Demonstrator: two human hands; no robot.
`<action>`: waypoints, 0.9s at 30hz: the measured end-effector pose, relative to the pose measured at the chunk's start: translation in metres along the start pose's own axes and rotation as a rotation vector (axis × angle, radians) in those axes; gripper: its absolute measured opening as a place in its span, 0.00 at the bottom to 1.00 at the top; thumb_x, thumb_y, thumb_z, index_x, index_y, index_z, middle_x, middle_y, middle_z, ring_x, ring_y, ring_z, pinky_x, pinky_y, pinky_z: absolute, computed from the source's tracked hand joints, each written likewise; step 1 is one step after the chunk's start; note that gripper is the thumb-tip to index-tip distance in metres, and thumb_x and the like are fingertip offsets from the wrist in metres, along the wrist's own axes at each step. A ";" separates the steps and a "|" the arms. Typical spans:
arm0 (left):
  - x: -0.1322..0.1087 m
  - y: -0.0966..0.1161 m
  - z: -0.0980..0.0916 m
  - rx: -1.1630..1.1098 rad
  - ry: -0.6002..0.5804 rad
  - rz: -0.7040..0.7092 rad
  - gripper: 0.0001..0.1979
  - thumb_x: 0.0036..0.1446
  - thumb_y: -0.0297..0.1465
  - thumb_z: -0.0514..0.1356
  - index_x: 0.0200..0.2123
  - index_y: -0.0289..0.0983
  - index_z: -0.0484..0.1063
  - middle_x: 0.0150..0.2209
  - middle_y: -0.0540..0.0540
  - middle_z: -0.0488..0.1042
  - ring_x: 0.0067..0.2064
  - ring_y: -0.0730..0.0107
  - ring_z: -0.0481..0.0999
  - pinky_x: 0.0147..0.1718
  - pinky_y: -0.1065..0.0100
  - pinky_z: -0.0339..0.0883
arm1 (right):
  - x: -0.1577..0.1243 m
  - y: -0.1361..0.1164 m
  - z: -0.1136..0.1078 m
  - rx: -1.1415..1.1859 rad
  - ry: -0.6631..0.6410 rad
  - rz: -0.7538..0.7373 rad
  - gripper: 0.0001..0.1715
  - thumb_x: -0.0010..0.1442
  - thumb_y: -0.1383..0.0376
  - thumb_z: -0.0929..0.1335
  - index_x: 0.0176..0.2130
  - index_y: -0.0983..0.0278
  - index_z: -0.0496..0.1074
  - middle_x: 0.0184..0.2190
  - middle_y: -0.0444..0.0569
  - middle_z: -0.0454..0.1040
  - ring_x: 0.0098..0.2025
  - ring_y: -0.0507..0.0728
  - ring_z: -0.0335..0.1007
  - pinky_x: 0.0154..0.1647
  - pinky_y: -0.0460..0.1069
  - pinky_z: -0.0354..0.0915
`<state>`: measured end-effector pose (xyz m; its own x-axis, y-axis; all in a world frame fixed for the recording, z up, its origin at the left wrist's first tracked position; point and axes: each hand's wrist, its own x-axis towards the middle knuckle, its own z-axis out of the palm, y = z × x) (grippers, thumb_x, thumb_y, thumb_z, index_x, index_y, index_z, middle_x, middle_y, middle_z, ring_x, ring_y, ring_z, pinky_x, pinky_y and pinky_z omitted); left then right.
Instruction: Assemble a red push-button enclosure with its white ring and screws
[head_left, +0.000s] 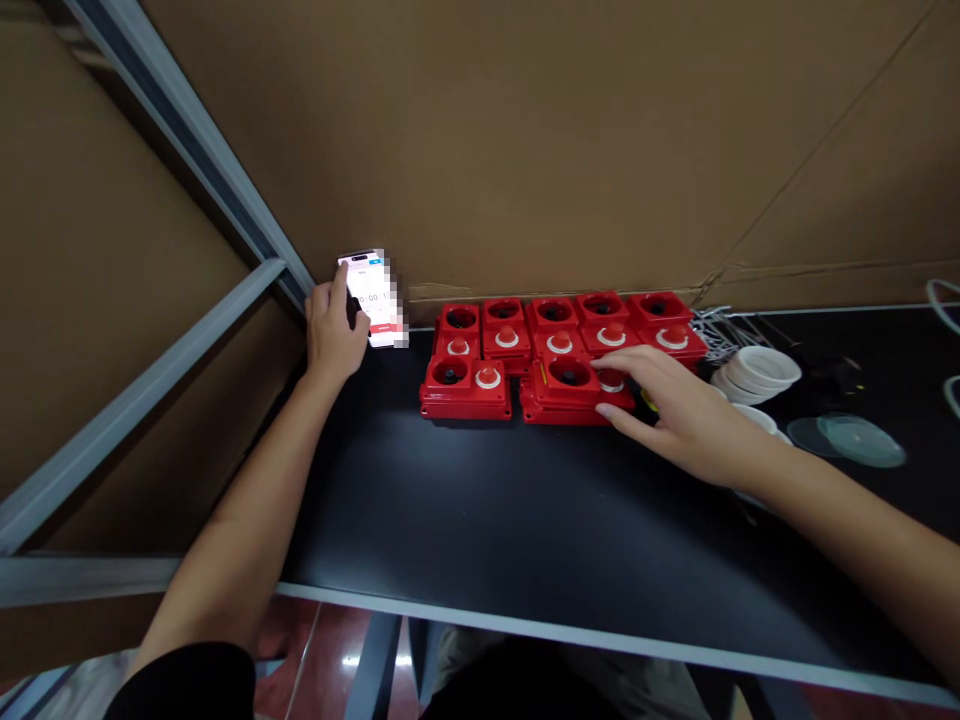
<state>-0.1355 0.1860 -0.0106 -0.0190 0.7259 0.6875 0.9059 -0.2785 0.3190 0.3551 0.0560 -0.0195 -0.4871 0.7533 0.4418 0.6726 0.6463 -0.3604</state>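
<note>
My left hand (335, 335) is closed on the edge of a phone (375, 300) that leans against the cardboard wall. The lit screen shows a timer, with part of it blurred out. My right hand (667, 410) grips the right end of a red plastic box (566, 400), thumb at its front face and fingers over the top. This box has a round dark recess and a red knob with a white ring, partly covered by my fingers. Beside it on the left sits a similar red box (465, 390). Several more red boxes (559, 325) stand in a row behind.
Stacked white round cups (757, 375), clear discs (862, 440) and a heap of thin metal pieces (731, 330) lie to the right. A cardboard wall (525, 150) rises behind the black tabletop (465, 510). Grey metal frame bars (150, 390) stand at the left.
</note>
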 end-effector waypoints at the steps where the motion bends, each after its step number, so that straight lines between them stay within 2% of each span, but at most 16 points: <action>1: 0.000 0.000 0.001 -0.004 -0.003 0.007 0.37 0.64 0.23 0.63 0.76 0.39 0.70 0.62 0.33 0.74 0.67 0.37 0.74 0.76 0.34 0.64 | 0.000 0.000 0.000 -0.002 -0.001 0.000 0.25 0.80 0.50 0.66 0.67 0.58 0.72 0.62 0.62 0.80 0.63 0.72 0.80 0.67 0.68 0.77; 7: -0.003 -0.004 0.005 -0.038 -0.037 0.048 0.36 0.66 0.25 0.64 0.76 0.33 0.67 0.64 0.30 0.75 0.67 0.41 0.77 0.71 0.43 0.73 | 0.000 0.001 0.000 -0.031 0.015 -0.025 0.24 0.81 0.51 0.66 0.67 0.59 0.72 0.61 0.61 0.80 0.62 0.70 0.81 0.65 0.67 0.78; 17: -0.009 -0.009 0.013 -0.103 -0.056 0.040 0.41 0.64 0.28 0.70 0.77 0.38 0.63 0.66 0.33 0.75 0.65 0.42 0.79 0.71 0.42 0.74 | -0.001 0.003 0.000 -0.038 0.017 -0.046 0.24 0.81 0.51 0.67 0.67 0.60 0.71 0.60 0.61 0.80 0.62 0.71 0.81 0.64 0.68 0.78; 23: -0.009 -0.020 0.023 -0.170 -0.037 -0.032 0.53 0.61 0.28 0.73 0.82 0.40 0.49 0.66 0.32 0.75 0.62 0.46 0.81 0.61 0.46 0.83 | -0.002 0.003 0.000 -0.044 0.012 -0.046 0.25 0.81 0.50 0.66 0.68 0.59 0.71 0.61 0.61 0.80 0.63 0.71 0.81 0.65 0.69 0.78; 27: -0.011 -0.028 0.035 -0.190 -0.054 -0.091 0.55 0.57 0.27 0.75 0.80 0.42 0.51 0.62 0.35 0.77 0.58 0.48 0.84 0.58 0.48 0.86 | -0.002 0.004 0.000 -0.043 0.012 -0.042 0.25 0.81 0.49 0.66 0.68 0.59 0.71 0.61 0.61 0.80 0.63 0.71 0.81 0.65 0.69 0.78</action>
<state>-0.1458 0.2073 -0.0502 -0.0693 0.7848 0.6159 0.8055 -0.3203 0.4986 0.3588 0.0565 -0.0216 -0.5087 0.7242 0.4656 0.6753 0.6711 -0.3059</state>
